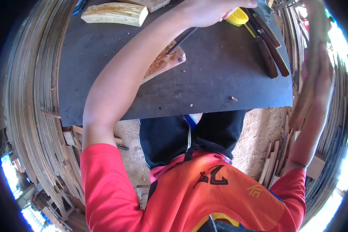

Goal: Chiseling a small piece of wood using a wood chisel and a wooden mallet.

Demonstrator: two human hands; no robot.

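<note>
Left hand [210, 11] at yellow brush [237, 16], toward right side of counter [216, 81] (grip: cannot tell). Right hand [321, 63] blurred, state unclear. Advisable: avoid brown-handled tools [267, 58].

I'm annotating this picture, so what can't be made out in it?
All in the head view:
The brown wooden block: left part hidden behind the left arm.
The dark metal rod: upper end hidden by the left hand.
The left hand: top cut off by the upper edge.
The right hand and long brown object: blurred, so the grip is unclear.
</note>
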